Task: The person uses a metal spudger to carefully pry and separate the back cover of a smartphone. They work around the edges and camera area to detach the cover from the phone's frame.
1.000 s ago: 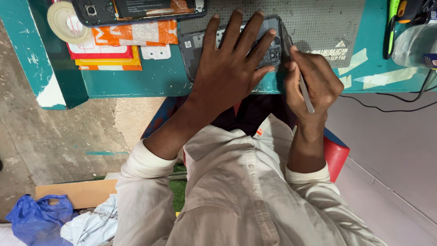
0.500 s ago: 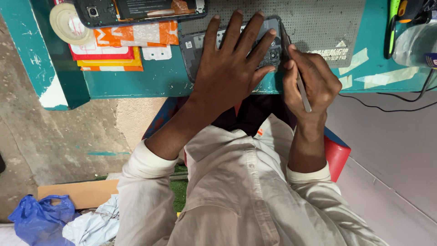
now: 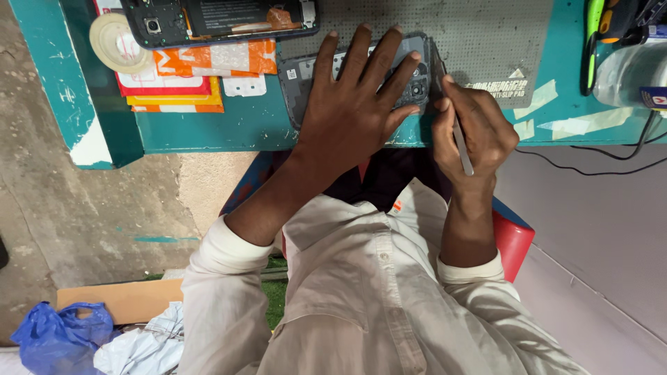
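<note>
Phone shell [image 3: 300, 82] lies flat on the grey mat [image 3: 486, 35] at the near edge of the teal tabletop [image 3: 208, 128], pinned by the left hand [image 3: 354, 104] with fingers [image 3: 358, 48] splayed wide over it. Right hand [image 3: 472, 128] pinches a thin metal tool [image 3: 460, 142], tip at the shell's right edge by the camera cutout: looks like the prying step, so steady downward hold and a shallow tip angle matter. Second opened phone [image 3: 222, 17] and tape roll [image 3: 118, 42] sit well clear, top left.
</note>
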